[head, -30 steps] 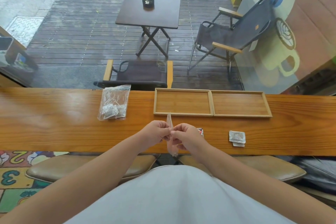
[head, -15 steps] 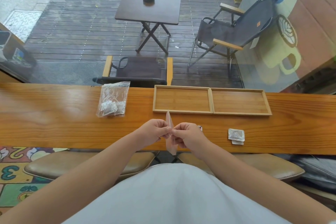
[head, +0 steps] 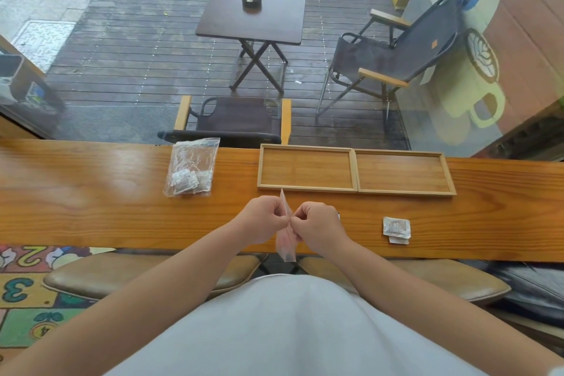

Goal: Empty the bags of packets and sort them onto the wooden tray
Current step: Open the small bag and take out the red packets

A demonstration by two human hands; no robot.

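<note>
My left hand [head: 265,218] and my right hand [head: 316,224] both pinch a small clear plastic bag [head: 286,246], held edge-on above the near edge of the wooden counter. A two-compartment wooden tray [head: 354,170] lies just beyond, with nothing in either half. A second clear bag [head: 191,170] holding several white packets lies flat to the tray's left. Two or three white packets [head: 396,228] sit stacked on the counter right of my right hand. A sliver of another packet [head: 338,215] shows behind my right hand.
The long wooden counter [head: 91,198] runs along a window; beyond the glass are a deck, a table and chairs. Two padded stools [head: 122,275] stand under the counter's near edge.
Both hands stay together on the small bag and have barely moved. The view has tilted slightly.
</note>
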